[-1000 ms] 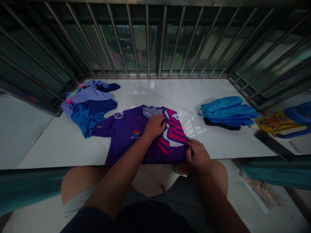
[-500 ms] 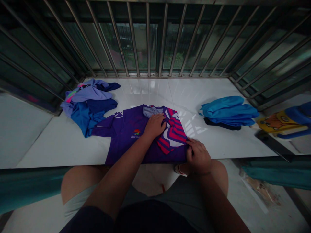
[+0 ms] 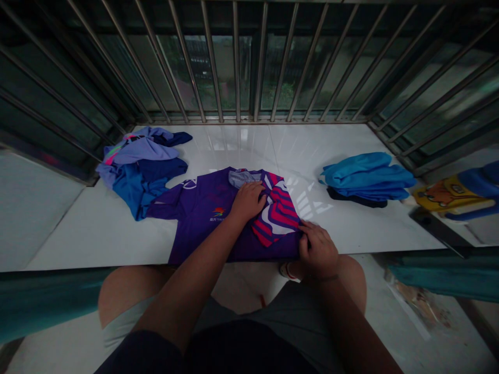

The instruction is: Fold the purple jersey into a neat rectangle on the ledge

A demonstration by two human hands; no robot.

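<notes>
A purple short-sleeved jersey [image 3: 198, 205] lies front up on the white ledge, with its grey-lined collar toward the window. Its right side is folded inward, and the sleeve striped in pink and white rests on the front. My left hand [image 3: 248, 202] presses flat on the cloth just below the collar, fingers stretched out. At the folded right edge, my right hand [image 3: 318, 250] has fingers and thumb closed on the fabric. The left sleeve stays spread out, touching the crumpled clothes beside it.
Crumpled lilac and blue clothes [image 3: 142, 166] lie at the left. Folded blue clothing [image 3: 364, 176] sits at the right on a dark piece. Beyond it are a yellow and blue bag [image 3: 454, 192] and a black flat object [image 3: 438, 231]. Metal bars [image 3: 236, 67] edge the ledge's back.
Both hands and the jersey keep their places. Only the camera's view has shifted very slightly.
</notes>
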